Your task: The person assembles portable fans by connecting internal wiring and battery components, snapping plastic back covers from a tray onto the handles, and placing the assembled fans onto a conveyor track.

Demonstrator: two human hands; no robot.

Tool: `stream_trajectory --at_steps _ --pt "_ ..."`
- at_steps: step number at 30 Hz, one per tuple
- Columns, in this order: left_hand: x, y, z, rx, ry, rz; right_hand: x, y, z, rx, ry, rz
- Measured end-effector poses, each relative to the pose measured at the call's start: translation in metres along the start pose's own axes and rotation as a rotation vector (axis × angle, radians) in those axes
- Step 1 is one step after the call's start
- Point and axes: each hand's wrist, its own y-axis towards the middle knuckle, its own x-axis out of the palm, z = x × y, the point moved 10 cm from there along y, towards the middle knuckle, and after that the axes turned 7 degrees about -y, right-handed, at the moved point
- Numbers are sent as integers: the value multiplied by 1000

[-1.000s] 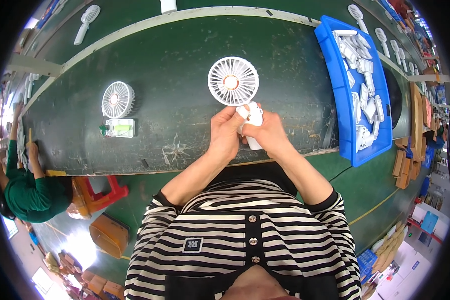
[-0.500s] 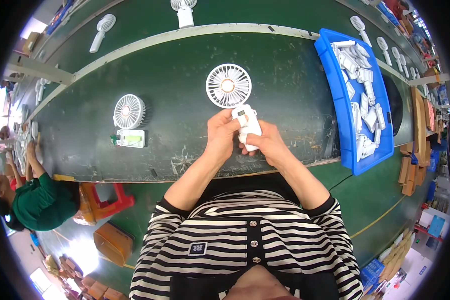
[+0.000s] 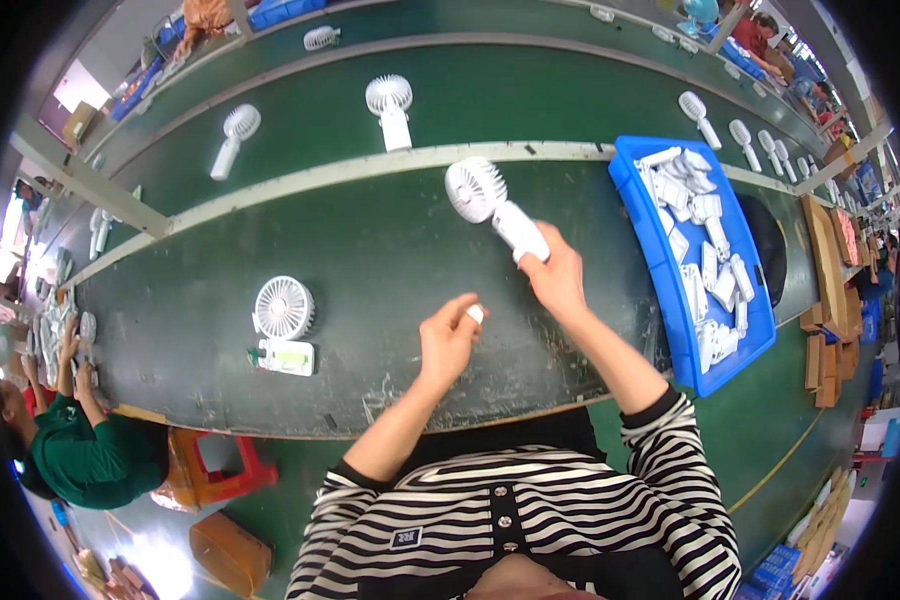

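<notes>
My right hand (image 3: 555, 270) is closed round the handle of a white handheld fan (image 3: 518, 230), raised over the bench with its round slatted head pointing up and left. Below and left of it, my left hand (image 3: 445, 340) is off the fan, thumb and forefinger slightly apart. A small white bit sits at its thumb tip; whether it is a finger cover or a loose part I cannot tell. To the left on the dark bench (image 3: 390, 250) rests another fan head (image 3: 284, 308), beside an opened handle (image 3: 288, 357) showing a pale green inside and a green piece.
A blue bin (image 3: 685, 340) of white plastic casings stands at the right. Beyond a pale rail (image 3: 300, 180), several white fans, one upright (image 3: 394, 120), lie on a green belt (image 3: 510, 90). At far left a person in green (image 3: 100, 450) works by a red stool (image 3: 235, 465).
The fan has been lifted from in front of me, up and right in my right hand. My left hand has let go of it and drawn back. The view has tilted up.
</notes>
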Motion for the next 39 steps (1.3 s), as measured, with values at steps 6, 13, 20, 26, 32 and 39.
stream_trajectory --at_steps 6,13,20,26,32,39 --pt "11 2 4 208 275 -28 12 117 4 -132 -526 303" --pt "2 0 7 219 240 60 85 132 -10 -366 -551 74" --pt "4 -2 30 336 368 35 88 88 -6 -297 -807 77" --pt "-27 -30 70 402 319 45 83 85 2 -359 -834 131" --pt "-210 -100 131 555 557 825 84 81 -2 -355 -826 119" --pt "-287 -106 111 167 1227 1028 90 53 -77 -523 -657 276"
